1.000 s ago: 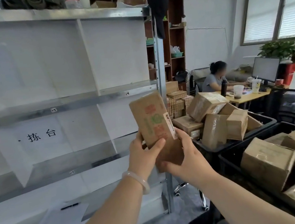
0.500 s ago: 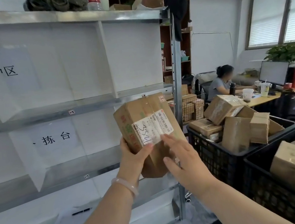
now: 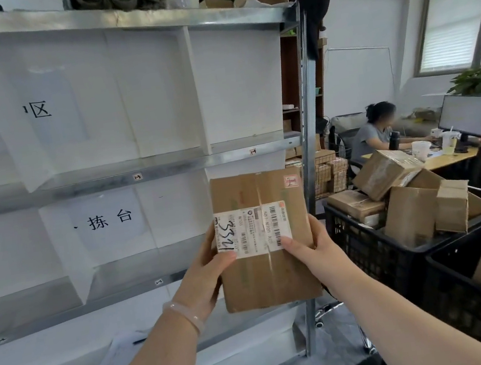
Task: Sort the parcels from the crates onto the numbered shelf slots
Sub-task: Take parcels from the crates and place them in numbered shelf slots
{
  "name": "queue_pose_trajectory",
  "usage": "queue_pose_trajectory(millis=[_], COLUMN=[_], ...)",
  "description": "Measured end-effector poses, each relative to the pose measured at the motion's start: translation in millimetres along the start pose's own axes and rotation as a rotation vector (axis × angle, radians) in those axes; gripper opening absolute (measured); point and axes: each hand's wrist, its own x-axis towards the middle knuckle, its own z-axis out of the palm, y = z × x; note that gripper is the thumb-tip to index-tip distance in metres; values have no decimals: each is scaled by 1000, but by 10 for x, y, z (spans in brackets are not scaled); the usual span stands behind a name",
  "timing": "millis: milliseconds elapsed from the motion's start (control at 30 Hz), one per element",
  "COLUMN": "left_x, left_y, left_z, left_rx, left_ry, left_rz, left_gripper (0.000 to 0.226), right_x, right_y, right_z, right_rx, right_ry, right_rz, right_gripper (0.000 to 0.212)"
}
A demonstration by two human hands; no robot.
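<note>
left hand (image 3: 204, 275) and right hand (image 3: 315, 253) grip the parcel (image 3: 270, 280); its back is hidden

Parcel: the parcel (image 3: 264, 240) stands upright before the right end of the shelving unit (image 3: 169, 166), between the left hand (image 3: 206, 277) and the right hand (image 3: 314, 252).
Lowest shelf: a paper sheet (image 3: 115, 359) lies left of the parcel, a pen (image 3: 139, 341) on it.
Crates: the far crate (image 3: 352, 237), just right of the shelving, holds boxes (image 3: 410, 214); the near crate (image 3: 464, 311) sits before it at the right edge.
Behind: a desk (image 3: 449, 158) carries a monitor (image 3: 466, 115); a seated person (image 3: 370, 137) is at its left end.
</note>
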Motion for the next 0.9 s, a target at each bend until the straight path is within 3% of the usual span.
queue_pose_trajectory(millis=[200,733,900], left_x=[-80,-673,-801], left_y=[-18,36,36], left_z=[-263,-1624,-2101], left_rx=[239,204,184], left_ry=[171,435,542], left_rz=[45,31,1], left_gripper=[58,66,55], right_x=[50,257,459], right_y=[67,294,282], right_z=[372,1862,2378], right_rx=[-49,-33,-25], right_ry=[-60,-291,-379], right_rz=[-80,-65,-46], right_gripper=[85,72,63])
